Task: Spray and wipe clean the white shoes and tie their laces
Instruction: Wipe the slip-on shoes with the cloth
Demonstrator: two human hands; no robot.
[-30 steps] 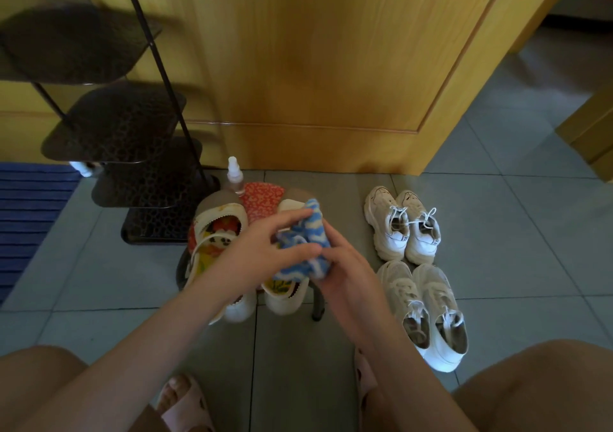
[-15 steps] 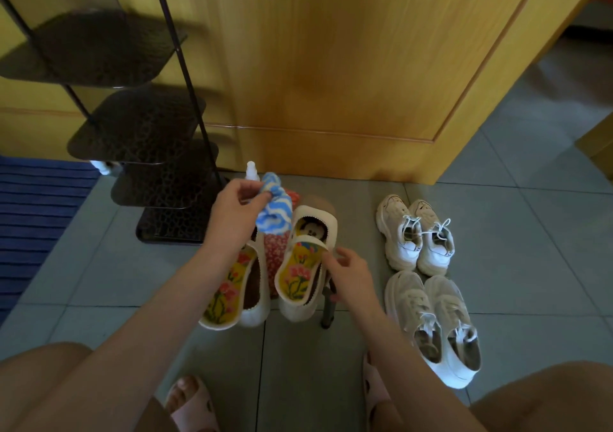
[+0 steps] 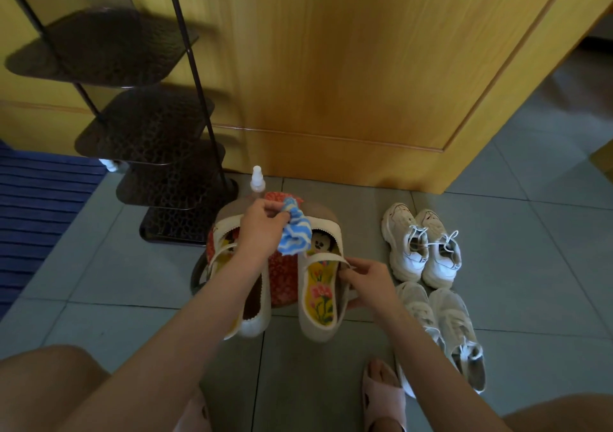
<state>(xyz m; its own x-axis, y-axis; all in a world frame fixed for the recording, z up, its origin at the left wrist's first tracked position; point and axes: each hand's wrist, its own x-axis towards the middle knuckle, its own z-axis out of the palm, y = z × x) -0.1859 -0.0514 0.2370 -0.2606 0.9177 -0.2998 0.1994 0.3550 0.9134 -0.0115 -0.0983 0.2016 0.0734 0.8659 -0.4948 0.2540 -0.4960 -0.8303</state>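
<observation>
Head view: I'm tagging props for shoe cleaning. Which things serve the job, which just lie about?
Job: cloth in left hand, spray bottle, strap shoe in right hand, other strap shoe, far sneakers, near sneakers.
Lying about: metal rack, blue mat.

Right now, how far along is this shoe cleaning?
Early, it seems. Done: nothing I can confirm. In hand: the left hand grips the striped cloth while the right hand pinches the strap of a flowered shoe. Left: the spray bottle stands behind, unheld, and the far sneakers and near sneakers sit on the floor untouched; whether their laces are tied I cannot tell.
</observation>
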